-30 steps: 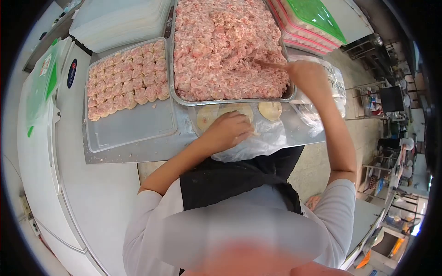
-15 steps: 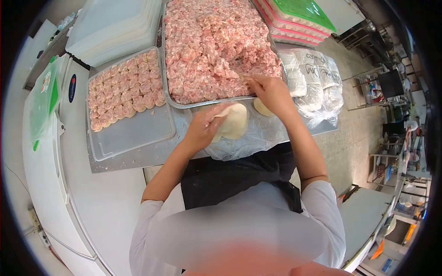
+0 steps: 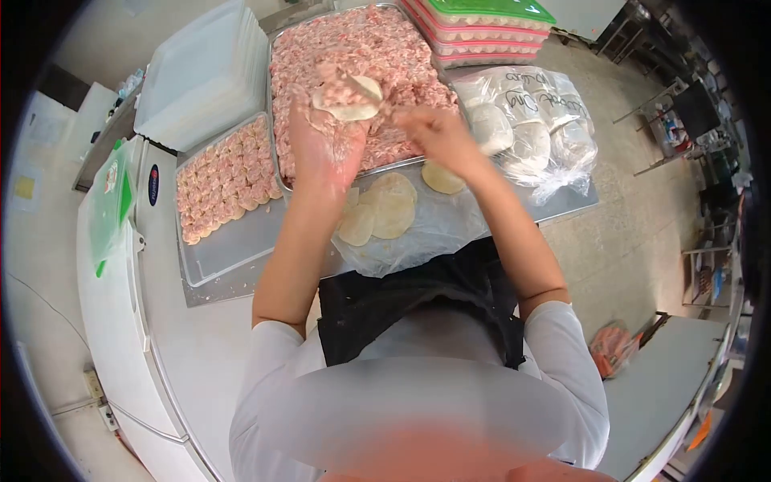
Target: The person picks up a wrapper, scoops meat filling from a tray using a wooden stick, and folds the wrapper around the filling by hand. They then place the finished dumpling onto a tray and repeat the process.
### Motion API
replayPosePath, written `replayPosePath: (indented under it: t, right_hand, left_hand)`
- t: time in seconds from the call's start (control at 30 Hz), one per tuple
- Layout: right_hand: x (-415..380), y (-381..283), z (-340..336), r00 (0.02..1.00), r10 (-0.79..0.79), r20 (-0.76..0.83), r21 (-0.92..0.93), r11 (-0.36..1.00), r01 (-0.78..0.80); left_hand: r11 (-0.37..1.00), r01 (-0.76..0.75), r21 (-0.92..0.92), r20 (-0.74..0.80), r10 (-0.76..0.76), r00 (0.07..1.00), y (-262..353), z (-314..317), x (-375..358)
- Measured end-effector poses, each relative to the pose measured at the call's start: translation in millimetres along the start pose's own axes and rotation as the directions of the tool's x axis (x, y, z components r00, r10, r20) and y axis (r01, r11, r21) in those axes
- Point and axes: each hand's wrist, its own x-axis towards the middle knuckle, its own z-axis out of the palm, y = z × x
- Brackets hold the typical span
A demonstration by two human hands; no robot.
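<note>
My left hand [image 3: 329, 153] is palm up over the near part of the meat tray and holds a round dough wrapper [image 3: 365, 110] with some meat on it. From the right, my right hand [image 3: 442, 138] grips a thin tool [image 3: 377, 98], blurred by motion, whose far end reaches the meat on the wrapper. Beneath both hands lies a large metal tray [image 3: 277, 157] filled with ground meat [image 3: 345, 36]. More flat wrappers [image 3: 392, 206] rest on clear plastic [image 3: 426, 237] in front of the tray, with another round piece [image 3: 442, 178] to their right.
Rows of meat-filled pieces [image 3: 225, 173] sit on a flat tray [image 3: 229, 259] at the left. Behind it are stacked translucent lids [image 3: 197, 72]. Boxes with a green lid [image 3: 498, 10] stand at the back right, near bagged white packets [image 3: 530, 145].
My left hand has moved from the plastic up over the meat, turned palm up with the wrapper. My right hand has shifted left, and meat now lies on the wrapper. The camera view has shifted.
</note>
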Motion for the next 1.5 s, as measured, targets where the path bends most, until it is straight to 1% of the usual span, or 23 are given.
replayPosePath:
  t: [0.07,0.13,0.23,0.27,0.33,0.43,0.53,0.57,0.6,0.63,0.67,0.7,0.83,0.9,0.93,1.0,1.1,1.17,1.23,1.3,1.4,1.43,1.5]
  right_hand:
    - [-9,1,-5,0.978,0.185,0.095,0.094,0.976,-0.194]
    - [-13,18,-24,0.95,-0.292,0.114,-0.443,0.841,0.311]
    - [-21,-33,-51,0.979,-0.1,0.181,-0.689,0.698,0.198]
    - [-18,-24,-47,0.979,-0.102,0.177,-0.686,0.701,0.197]
    - [-9,-8,-30,0.905,-0.413,0.106,-0.559,0.728,0.398]
    - [4,-35,-48,0.951,-0.151,0.268,-0.802,0.512,0.308]
    - [-3,-61,-32,0.915,-0.344,0.212,-0.718,0.581,0.384]
    - [0,-54,-24,0.915,-0.342,0.214,-0.719,0.58,0.384]
    - [2,-41,-13,0.916,-0.306,0.259,-0.691,0.605,0.397]
    - [5,-39,-7,0.913,-0.271,0.306,-0.661,0.63,0.408]
    - [11,-38,-12,0.909,-0.273,0.315,-0.661,0.623,0.417]
    - [17,-47,-23,0.891,-0.337,0.304,-0.633,0.627,0.453]
    - [21,-64,-45,0.956,-0.203,0.21,-0.404,0.873,0.274]
    - [16,-72,-47,0.972,-0.101,0.212,-0.361,0.916,0.174]
    - [15,-75,-49,0.96,-0.038,0.278,-0.365,0.92,0.142]
    - [11,-81,-50,0.939,0.024,0.344,-0.371,0.922,0.112]
    - [3,-78,-44,0.894,0.141,0.426,-0.338,0.941,0.012]
    - [-4,-49,-31,0.912,-0.14,0.385,-0.288,0.921,0.263]
    - [-4,-33,-29,0.897,-0.124,0.424,-0.283,0.923,0.261]
    - [2,-17,-34,0.88,-0.109,0.462,-0.272,0.927,0.258]
    - [8,-10,-49,0.881,-0.178,0.439,-0.307,0.891,0.334]
    - [9,-23,-56,0.908,-0.218,0.358,-0.505,0.773,0.385]
    - [4,-47,-57,0.916,-0.28,0.287,-0.679,0.615,0.401]
  left_hand:
    - [0.998,-0.031,-0.046,-0.256,0.018,0.966,0,17,2]
    - [0.998,-0.023,-0.063,-0.201,0.01,0.98,0,-24,21]
    - [0.988,-0.137,0.068,-0.221,0.149,0.964,-1,-41,31]
    - [0.994,-0.103,0.025,-0.179,0.106,0.978,-2,-40,28]
    - [0.997,-0.07,-0.017,-0.14,0.067,0.988,-2,-25,15]
    - [0.99,-0.1,0.098,-0.224,0.119,0.967,5,-3,8]
    - [0.986,-0.093,0.141,-0.32,0.135,0.938,20,-39,25]
    - [0.987,0.011,-0.159,0.073,0.001,0.997,27,-81,47]
    - [0.897,0.221,-0.382,0.475,-0.015,0.88,31,-105,58]
    - [0.896,0.22,-0.387,0.472,-0.012,0.882,30,-82,48]
    - [0.977,-0.034,-0.212,0.098,0.056,0.994,29,-58,40]
    - [0.977,-0.203,0.058,-0.266,0.211,0.941,31,-40,30]
    - [0.988,-0.088,0.125,0.108,0.074,0.991,51,-44,16]
    - [0.722,-0.154,0.675,0.202,0.02,0.979,57,-40,5]
    - [0.721,-0.154,0.675,0.204,0.018,0.979,57,-37,6]
    - [0.182,-0.544,0.819,0.53,0.124,0.839,58,-31,5]
    - [-0.045,-0.525,0.85,0.512,-0.164,0.843,71,-25,0]
    - [0.068,-0.547,0.835,0.547,-0.215,0.809,68,-43,11]
    - [0.181,-0.556,0.811,0.585,-0.263,0.767,64,-47,14]
    - [-0.057,-0.546,0.836,0.501,-0.329,0.801,60,-43,8]
    - [-0.154,-0.342,0.927,0.303,-0.231,0.925,49,-54,17]
    - [-0.156,-0.343,0.926,0.304,-0.23,0.925,46,-53,16]
    - [0.115,0.007,0.993,-0.009,0.025,1.0,41,-51,15]
